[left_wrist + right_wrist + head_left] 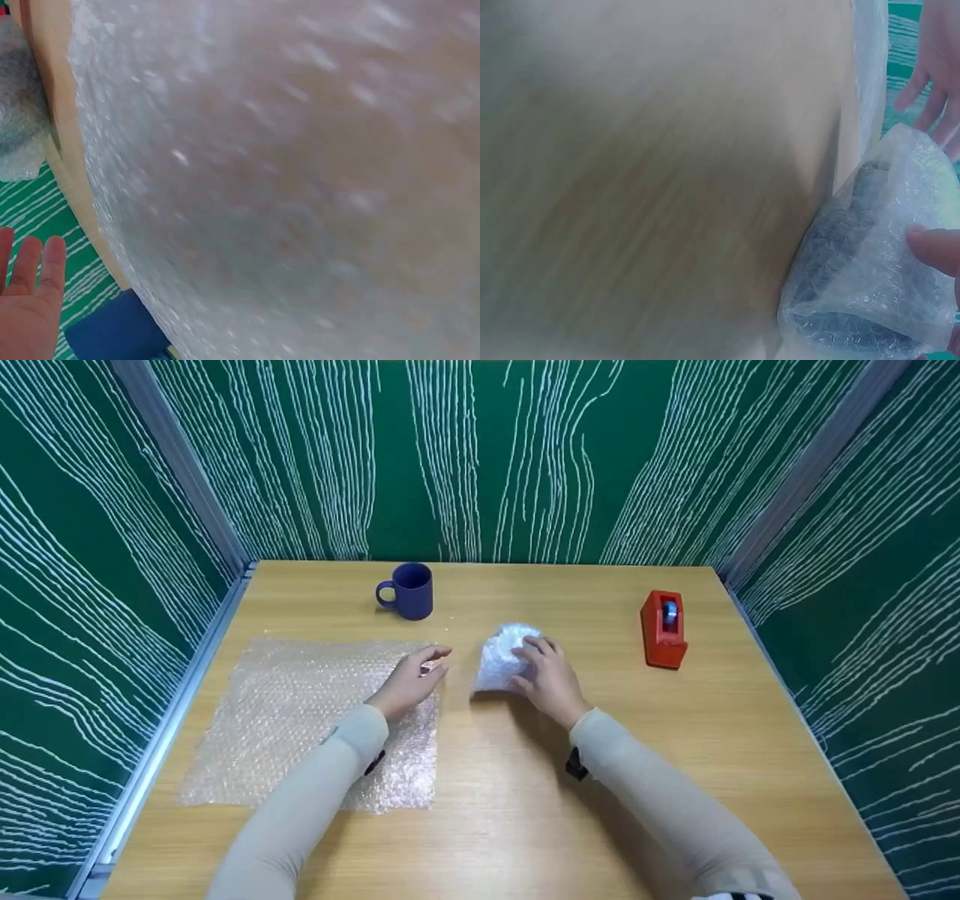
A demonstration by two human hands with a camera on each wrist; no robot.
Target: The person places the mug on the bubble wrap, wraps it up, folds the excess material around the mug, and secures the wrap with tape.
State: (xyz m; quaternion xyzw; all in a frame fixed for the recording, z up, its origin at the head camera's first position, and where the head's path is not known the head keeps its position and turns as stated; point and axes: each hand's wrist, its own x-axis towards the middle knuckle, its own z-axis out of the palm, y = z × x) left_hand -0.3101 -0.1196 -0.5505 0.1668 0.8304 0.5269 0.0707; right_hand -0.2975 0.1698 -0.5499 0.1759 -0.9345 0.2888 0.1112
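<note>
A bundle of bubble wrap (501, 660) sits on the table right of the middle. Something dark shows through its layers in the right wrist view, where the bundle (855, 262) has an open end of loose film. My right hand (551, 679) grips it from the right, thumb (935, 247) on the near side and fingers over the top. To the left, my left hand (411, 681) hovers over the right edge of a flat bubble wrap sheet (300, 697), fingers loosely extended and holding nothing. Its straight fingers (51, 281) also show in the left wrist view.
Behind the sheet stands a dark blue mug (414, 592), its handle to the left. A red tape dispenser (664, 641) with a roll of tape is at the right of the wooden table (510, 840). Green panels (390, 457) with white lines enclose the back and sides.
</note>
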